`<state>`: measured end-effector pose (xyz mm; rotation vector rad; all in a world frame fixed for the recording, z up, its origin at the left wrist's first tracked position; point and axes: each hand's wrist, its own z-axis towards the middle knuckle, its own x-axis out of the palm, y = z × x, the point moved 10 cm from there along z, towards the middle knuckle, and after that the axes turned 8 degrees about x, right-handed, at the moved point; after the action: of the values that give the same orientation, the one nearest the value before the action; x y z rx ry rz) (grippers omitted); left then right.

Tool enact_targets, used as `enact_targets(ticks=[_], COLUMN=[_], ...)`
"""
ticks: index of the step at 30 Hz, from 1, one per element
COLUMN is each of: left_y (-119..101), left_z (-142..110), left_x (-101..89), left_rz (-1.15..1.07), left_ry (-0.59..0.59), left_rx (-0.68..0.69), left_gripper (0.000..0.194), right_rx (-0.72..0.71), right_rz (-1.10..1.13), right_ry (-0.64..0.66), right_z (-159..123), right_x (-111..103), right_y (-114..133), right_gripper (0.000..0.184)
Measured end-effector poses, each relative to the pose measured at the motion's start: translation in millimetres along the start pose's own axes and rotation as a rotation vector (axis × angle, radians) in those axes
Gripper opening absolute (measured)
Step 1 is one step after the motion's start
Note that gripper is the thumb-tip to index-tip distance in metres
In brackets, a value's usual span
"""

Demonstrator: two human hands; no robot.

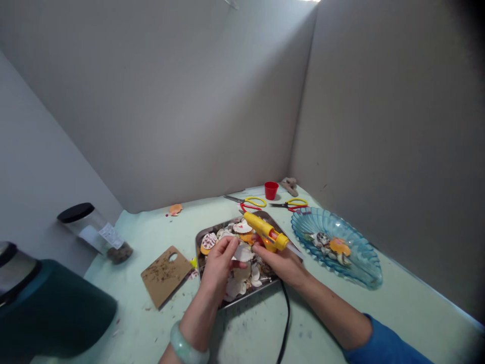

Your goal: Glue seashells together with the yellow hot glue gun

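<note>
My right hand (282, 264) grips a yellow glue gun (265, 232), its nozzle pointing up and to the left. A black cord (285, 313) runs from it toward me. My left hand (220, 263) pinches a white shell (242, 253) just beside the gun. Both hands hover over a metal tray (200, 237) filled with several seashells. A pale green bangle (185, 346) circles my left wrist.
A blue glass dish (359, 263) with a few shells lies at the right. Two yellow-handled scissors (250, 201) (291, 204) and a red cup (271, 190) sit behind the tray. A brown board (164, 275), a tipped jar (94, 230) and a dark green object (56, 308) are at the left.
</note>
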<state>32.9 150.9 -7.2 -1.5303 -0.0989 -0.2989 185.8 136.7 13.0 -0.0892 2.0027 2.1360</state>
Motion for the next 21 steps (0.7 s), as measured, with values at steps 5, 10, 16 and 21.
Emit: enact_targets(ticks=[5,10,16,21], left_y=[1.8,2.9,0.8,1.4], left_z=[-1.4,-3.0,-2.4,-0.6], left_x=[3.0,6.1,5.4,3.0], left_rz=[-0.01,-0.015,0.01,0.009], left_ry=[0.011,0.025,0.036,0.024], left_rx=[-0.031,-0.057,-0.035,-0.024], left_gripper=[0.041,0.044,0.041,0.04], right_rx=[-0.025,0.02,0.025,-0.027], right_rz=[-0.037,-0.016,-0.01,-0.019], right_ry=[-0.048,-0.082,-0.059,-0.021], right_z=[0.6,2.5,1.7,-1.1], right_x=[-3.0,-4.3,-4.6,-3.2], right_y=[2.7,0.8,1.7,6.1], right_gripper=[0.021,0.024,0.022,0.018])
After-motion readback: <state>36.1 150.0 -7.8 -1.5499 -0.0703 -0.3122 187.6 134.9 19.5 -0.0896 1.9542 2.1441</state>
